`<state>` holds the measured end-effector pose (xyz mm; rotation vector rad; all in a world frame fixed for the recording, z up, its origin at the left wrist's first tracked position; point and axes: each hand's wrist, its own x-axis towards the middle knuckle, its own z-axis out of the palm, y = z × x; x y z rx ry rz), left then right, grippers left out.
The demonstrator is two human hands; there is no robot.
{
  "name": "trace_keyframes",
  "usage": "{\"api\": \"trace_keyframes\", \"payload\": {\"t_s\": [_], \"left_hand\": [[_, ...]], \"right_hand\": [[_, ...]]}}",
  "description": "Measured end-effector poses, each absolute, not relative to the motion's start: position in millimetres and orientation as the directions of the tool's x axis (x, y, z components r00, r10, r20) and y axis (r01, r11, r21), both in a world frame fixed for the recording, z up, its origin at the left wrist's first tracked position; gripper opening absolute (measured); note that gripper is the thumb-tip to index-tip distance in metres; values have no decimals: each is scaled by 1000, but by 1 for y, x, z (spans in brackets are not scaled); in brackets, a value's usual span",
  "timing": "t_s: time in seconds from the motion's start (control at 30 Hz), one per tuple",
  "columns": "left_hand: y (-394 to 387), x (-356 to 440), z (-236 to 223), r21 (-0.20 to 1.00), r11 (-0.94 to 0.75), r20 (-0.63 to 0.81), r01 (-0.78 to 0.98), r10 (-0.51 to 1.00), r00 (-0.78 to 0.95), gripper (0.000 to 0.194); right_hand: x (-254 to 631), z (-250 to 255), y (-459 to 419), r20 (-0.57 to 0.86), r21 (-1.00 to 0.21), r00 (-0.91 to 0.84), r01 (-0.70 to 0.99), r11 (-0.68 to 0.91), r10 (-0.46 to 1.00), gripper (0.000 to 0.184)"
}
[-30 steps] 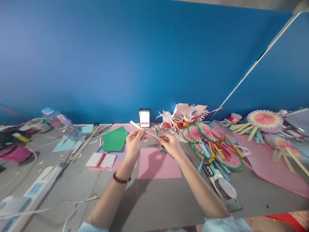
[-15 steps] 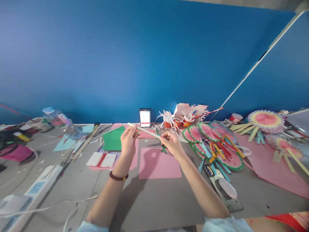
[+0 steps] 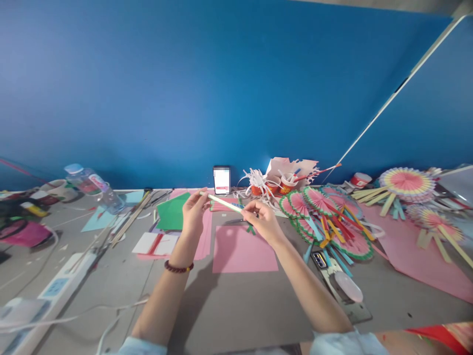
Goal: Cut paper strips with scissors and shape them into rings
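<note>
Both of my hands hold a thin pale green folded paper strip (image 3: 224,202) above the grey table (image 3: 236,310). My left hand (image 3: 194,215) pinches its left end, fingers closed. My right hand (image 3: 260,222) pinches its right end, also closed. A bead bracelet sits on my left wrist. Under the hands lie a pink paper sheet (image 3: 244,249) and a green paper sheet (image 3: 173,213). A pleated pink strip (image 3: 225,205) lies just behind the held strip.
A pile of pink and green paper fans (image 3: 325,217) lies right, a phone (image 3: 221,180) stands at the blue wall, red cups (image 3: 279,186) beside it. A water bottle (image 3: 92,186), sticks (image 3: 129,219) and a power strip (image 3: 55,286) are left. A paper cutter (image 3: 342,288) lies near right.
My left hand has slid rightward along the strip toward its middle, and the strip has tilted flatter and lifted slightly. My right hand has barely moved.
</note>
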<state>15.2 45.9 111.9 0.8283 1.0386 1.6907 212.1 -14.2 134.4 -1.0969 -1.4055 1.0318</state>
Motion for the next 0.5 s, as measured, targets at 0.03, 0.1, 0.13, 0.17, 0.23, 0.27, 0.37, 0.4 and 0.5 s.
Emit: {"api": "trace_keyframes", "payload": {"t_s": [0.03,0.1,0.13,0.17,0.23,0.27,0.37,0.4,0.5], "left_hand": [[45,15,113,932,-247,153,-266,932,-329,42],[38,16,121,919,-394,375,1,873,-312,43],[34,17,126,879,-459,476,127,837,-271,38],[28,18,133,832,-513,549,210,816,-180,30],[16,22,145,774,-583,590,249,806,52,20],[11,24,149,754,-606,589,253,794,148,19],[3,27,155,668,-685,614,291,728,305,17],[3,28,154,642,-707,626,298,707,329,17],[7,26,149,571,-761,666,309,649,367,15]], "right_hand": [[212,136,-15,218,-968,-67,108,225,974,18],[213,139,-17,237,-957,-96,151,250,967,15],[213,141,-18,248,-949,-107,175,263,963,15],[214,142,-18,257,-941,-113,196,275,960,15],[214,143,-19,271,-931,-117,221,291,955,15],[215,143,-19,276,-929,-119,223,296,954,15],[215,141,-17,283,-931,-126,203,304,951,17],[215,139,-16,283,-932,-127,197,304,951,18],[216,136,-15,258,-940,-132,195,280,957,19]]}}
